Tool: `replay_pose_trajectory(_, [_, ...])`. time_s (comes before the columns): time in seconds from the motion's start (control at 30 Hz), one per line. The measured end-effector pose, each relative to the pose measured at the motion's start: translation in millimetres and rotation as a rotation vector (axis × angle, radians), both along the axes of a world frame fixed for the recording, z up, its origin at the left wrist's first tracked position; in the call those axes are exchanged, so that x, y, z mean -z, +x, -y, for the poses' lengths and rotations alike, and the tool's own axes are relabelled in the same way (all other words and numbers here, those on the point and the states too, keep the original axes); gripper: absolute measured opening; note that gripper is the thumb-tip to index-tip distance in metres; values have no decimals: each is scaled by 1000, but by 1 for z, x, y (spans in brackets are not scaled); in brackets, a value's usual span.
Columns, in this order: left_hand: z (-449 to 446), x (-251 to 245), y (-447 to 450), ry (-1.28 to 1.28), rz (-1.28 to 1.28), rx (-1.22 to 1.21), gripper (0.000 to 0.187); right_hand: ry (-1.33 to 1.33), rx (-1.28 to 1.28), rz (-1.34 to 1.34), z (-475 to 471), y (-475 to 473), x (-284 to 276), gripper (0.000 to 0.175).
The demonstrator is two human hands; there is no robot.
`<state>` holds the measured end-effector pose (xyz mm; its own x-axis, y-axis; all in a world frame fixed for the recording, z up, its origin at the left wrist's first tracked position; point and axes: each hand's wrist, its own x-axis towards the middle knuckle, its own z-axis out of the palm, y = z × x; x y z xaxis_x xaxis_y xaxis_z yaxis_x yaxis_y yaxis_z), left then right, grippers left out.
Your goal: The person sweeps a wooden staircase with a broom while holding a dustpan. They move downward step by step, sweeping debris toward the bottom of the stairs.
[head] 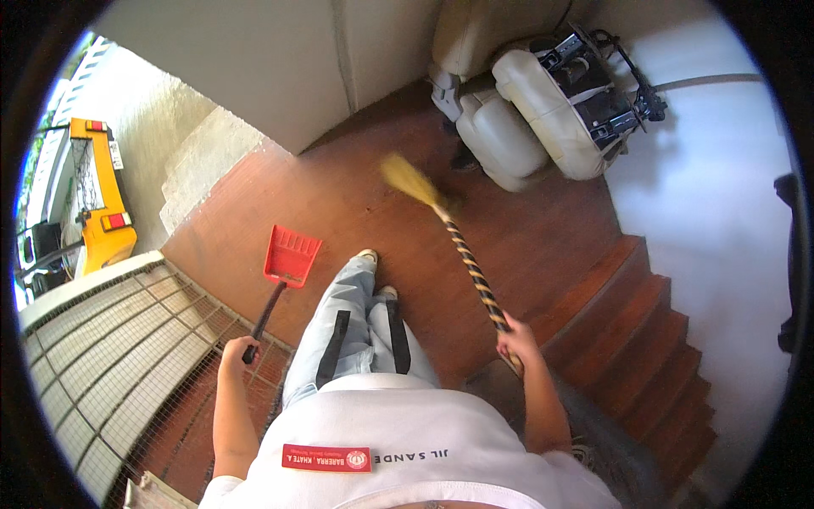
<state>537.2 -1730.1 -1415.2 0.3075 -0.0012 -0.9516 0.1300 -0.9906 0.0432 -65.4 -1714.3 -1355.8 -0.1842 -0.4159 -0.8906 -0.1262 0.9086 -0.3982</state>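
Observation:
My left hand (240, 354) grips the dark handle of a red plastic dustpan (292, 256), whose pan is held out over the reddish-brown floor with a little debris near its handle end. In my right hand (518, 341) is a broom (474, 261) with a black and tan spiral-wrapped handle. Its yellowish bristles are blurred and point away from me, over the floor near the cream seats. The dustpan and the broom are well apart. My two feet are on the floor between them.
Cream vehicle seats (553, 114) with metal brackets stand by the far wall. Wooden steps (623, 305) are at the right, a metal mesh railing (127, 343) at the left. Beyond an opening at the upper left is a yellow vehicle part (105, 203) with red lights.

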Motion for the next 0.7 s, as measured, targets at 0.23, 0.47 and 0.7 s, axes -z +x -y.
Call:
replay_pose_trajectory(0.23, [-32, -4, -13, -9, 11, -65, 10, 137, 276, -36, -99, -51, -78, 43])
replay_pose_trajectory(0.47, [-80, -20, -33, -185, -3, -38, 7, -175, 485, 225, -19, -27, 95, 27])
replay_pose_trajectory(0.7, [-95, -57, -49, -201, 116, -68, 26, -3, 363, 727, 52, 131, 176, 12])
